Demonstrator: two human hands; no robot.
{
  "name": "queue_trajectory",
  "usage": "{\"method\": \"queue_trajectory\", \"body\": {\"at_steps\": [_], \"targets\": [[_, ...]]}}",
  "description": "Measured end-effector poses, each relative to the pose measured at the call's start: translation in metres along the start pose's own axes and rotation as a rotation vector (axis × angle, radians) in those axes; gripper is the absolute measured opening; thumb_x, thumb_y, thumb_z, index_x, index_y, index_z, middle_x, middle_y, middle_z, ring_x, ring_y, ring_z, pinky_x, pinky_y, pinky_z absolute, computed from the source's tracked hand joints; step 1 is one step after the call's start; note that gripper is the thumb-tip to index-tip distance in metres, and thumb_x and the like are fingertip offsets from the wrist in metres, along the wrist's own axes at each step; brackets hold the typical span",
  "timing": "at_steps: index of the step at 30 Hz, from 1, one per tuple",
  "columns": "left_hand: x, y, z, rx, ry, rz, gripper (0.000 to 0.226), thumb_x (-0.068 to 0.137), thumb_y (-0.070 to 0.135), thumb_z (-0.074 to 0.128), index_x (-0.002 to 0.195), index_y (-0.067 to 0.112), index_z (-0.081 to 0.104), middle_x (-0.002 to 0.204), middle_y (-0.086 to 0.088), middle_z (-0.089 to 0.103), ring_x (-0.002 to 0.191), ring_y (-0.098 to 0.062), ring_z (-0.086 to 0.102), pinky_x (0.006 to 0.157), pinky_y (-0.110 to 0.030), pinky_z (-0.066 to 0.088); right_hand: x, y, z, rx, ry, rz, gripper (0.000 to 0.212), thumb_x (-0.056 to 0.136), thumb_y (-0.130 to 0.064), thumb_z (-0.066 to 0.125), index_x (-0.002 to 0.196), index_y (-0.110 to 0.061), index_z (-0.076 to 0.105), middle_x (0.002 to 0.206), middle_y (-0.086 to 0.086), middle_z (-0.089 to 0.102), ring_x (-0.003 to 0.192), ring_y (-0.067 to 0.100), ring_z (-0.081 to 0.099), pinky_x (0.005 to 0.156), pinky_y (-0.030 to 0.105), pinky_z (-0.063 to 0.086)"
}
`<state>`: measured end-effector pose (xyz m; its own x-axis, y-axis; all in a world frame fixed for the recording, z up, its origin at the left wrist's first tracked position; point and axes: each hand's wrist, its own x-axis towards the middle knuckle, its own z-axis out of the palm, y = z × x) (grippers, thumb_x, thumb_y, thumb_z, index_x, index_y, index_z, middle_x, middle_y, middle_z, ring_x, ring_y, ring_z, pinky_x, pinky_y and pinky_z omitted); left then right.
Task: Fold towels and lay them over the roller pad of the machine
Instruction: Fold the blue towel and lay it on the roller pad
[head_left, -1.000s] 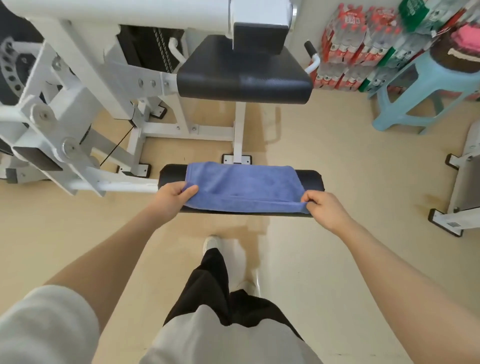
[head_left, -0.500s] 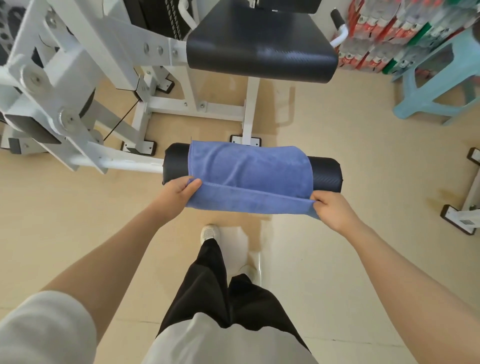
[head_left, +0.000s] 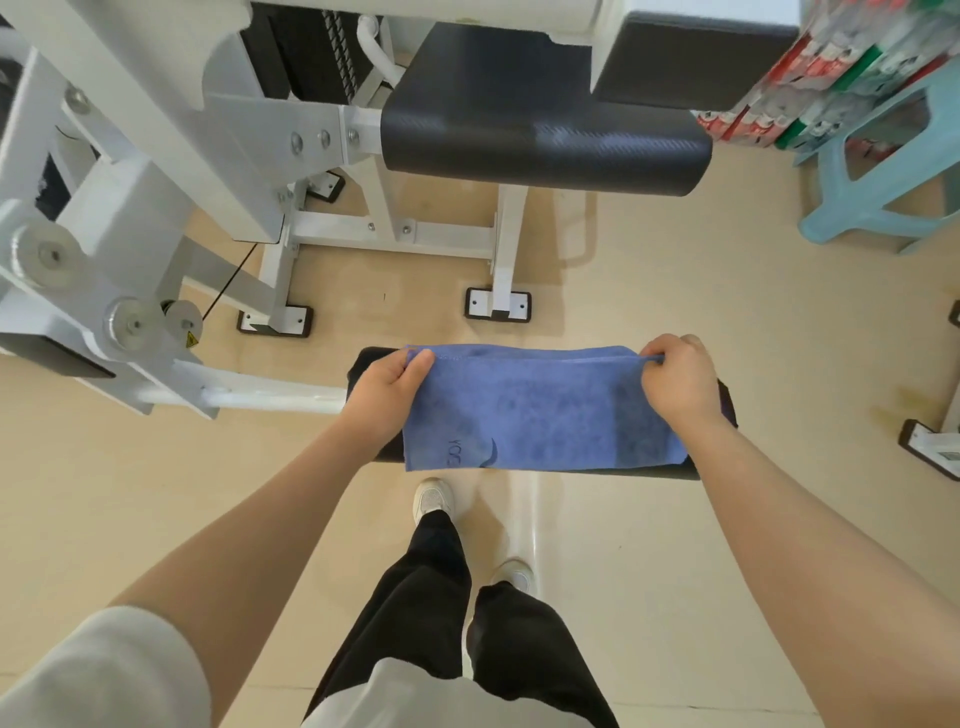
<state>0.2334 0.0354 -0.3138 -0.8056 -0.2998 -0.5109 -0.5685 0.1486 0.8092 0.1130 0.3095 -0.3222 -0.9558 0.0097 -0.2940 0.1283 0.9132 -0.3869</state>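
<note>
A folded blue towel (head_left: 535, 410) lies across the black roller pad (head_left: 696, 470) of the white gym machine, covering most of it. My left hand (head_left: 387, 387) pinches the towel's far left corner between thumb and fingers. My right hand (head_left: 675, 379) pinches the far right corner the same way. Both hands sit on top of the pad at the towel's far edge. Only the pad's ends and its near lower rim show from under the cloth.
The pad hangs on a white lever arm (head_left: 249, 397) from the machine frame (head_left: 130, 182) at left. A black seat pad (head_left: 540, 135) is beyond it. A light blue plastic stool (head_left: 883, 171) and packs of bottles (head_left: 831, 67) stand at right. My feet are just below the pad.
My hands carried the towel's near edge up and over to the far side of the pad, so a folded layer now lies on top. The camera moved closer over the pad.
</note>
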Motion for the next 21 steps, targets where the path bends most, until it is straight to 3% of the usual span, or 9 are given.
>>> {"method": "queue_trajectory", "body": {"at_steps": [3, 6, 9, 12, 13, 16, 19, 21], "targets": [[0.008, -0.008, 0.000, -0.156, -0.058, -0.112, 0.029, 0.099, 0.037, 0.038, 0.086, 0.027, 0.061, 0.087, 0.011, 0.063, 0.084, -0.006, 0.059, 0.074, -0.018, 0.045, 0.004, 0.006, 0.004, 0.196, -0.002, 0.211, 0.030, 0.090, -0.004, 0.039, 0.115, -0.006, 0.054, 0.114, 0.011, 0.058, 0.103, 0.032, 0.054, 0.081, 0.027, 0.036], [0.011, -0.015, -0.007, -0.361, -0.167, -0.290, 0.030, 0.096, 0.044, 0.040, 0.096, 0.025, 0.064, 0.101, 0.005, 0.070, 0.099, -0.015, 0.065, 0.085, -0.032, 0.051, -0.006, 0.021, 0.003, 0.280, -0.022, 0.365, 0.024, 0.092, -0.018, 0.048, 0.109, -0.005, 0.057, 0.096, 0.006, 0.061, 0.094, 0.029, 0.056, 0.084, 0.034, 0.041], [0.004, -0.027, -0.015, -0.362, -0.325, -0.257, 0.035, 0.085, 0.050, 0.053, 0.106, 0.023, 0.064, 0.103, 0.005, 0.073, 0.100, -0.016, 0.068, 0.078, -0.029, 0.055, -0.021, 0.039, 0.002, 0.335, -0.095, 0.377, 0.024, 0.090, -0.023, 0.052, 0.086, -0.003, 0.063, 0.084, 0.008, 0.060, 0.083, 0.028, 0.054, 0.078, 0.039, 0.045], [-0.009, -0.042, -0.018, -0.393, -0.423, -0.216, 0.066, 0.061, 0.052, 0.077, 0.118, 0.026, 0.057, 0.116, 0.003, 0.069, 0.106, -0.018, 0.065, 0.077, -0.027, 0.056, -0.037, 0.054, 0.001, 0.501, -0.130, 0.318, 0.018, 0.092, -0.019, 0.051, 0.077, -0.013, 0.056, 0.084, 0.002, 0.057, 0.082, 0.021, 0.050, 0.074, 0.034, 0.040], [-0.013, -0.046, -0.015, -0.397, -0.415, -0.207, 0.064, 0.063, 0.050, 0.077, 0.119, 0.027, 0.056, 0.117, 0.004, 0.068, 0.108, -0.019, 0.065, 0.077, -0.028, 0.056, -0.042, 0.056, 0.001, 0.563, -0.136, 0.283, 0.019, 0.094, -0.019, 0.048, 0.077, -0.016, 0.053, 0.086, 0.000, 0.056, 0.083, 0.019, 0.050, 0.075, 0.033, 0.039], [-0.025, -0.048, 0.001, -0.387, -0.291, -0.217, 0.025, 0.092, 0.037, 0.049, 0.116, 0.032, 0.053, 0.116, 0.006, 0.067, 0.108, -0.018, 0.064, 0.081, -0.032, 0.055, -0.052, 0.057, 0.006, 0.646, -0.137, 0.247, 0.020, 0.099, -0.023, 0.039, 0.082, -0.026, 0.048, 0.091, -0.008, 0.055, 0.089, 0.014, 0.050, 0.080, 0.032, 0.039], [-0.034, -0.055, 0.007, -0.359, -0.236, -0.227, 0.029, 0.099, 0.036, 0.035, 0.125, 0.032, 0.045, 0.124, 0.005, 0.059, 0.113, -0.018, 0.059, 0.089, -0.043, 0.052, -0.056, 0.062, 0.008, 0.568, -0.182, 0.220, 0.014, 0.100, -0.027, 0.034, 0.094, -0.022, 0.047, 0.100, -0.004, 0.054, 0.096, 0.016, 0.050, 0.085, 0.034, 0.038], [-0.041, -0.059, 0.008, -0.256, -0.243, -0.206, 0.031, 0.098, 0.039, 0.033, 0.127, 0.031, 0.040, 0.122, 0.006, 0.057, 0.110, -0.018, 0.059, 0.081, -0.038, 0.056, -0.059, 0.069, 0.007, 0.481, -0.211, 0.170, 0.016, 0.100, -0.027, 0.032, 0.102, -0.017, 0.045, 0.102, 0.000, 0.053, 0.096, 0.018, 0.049, 0.083, 0.034, 0.038]]}}
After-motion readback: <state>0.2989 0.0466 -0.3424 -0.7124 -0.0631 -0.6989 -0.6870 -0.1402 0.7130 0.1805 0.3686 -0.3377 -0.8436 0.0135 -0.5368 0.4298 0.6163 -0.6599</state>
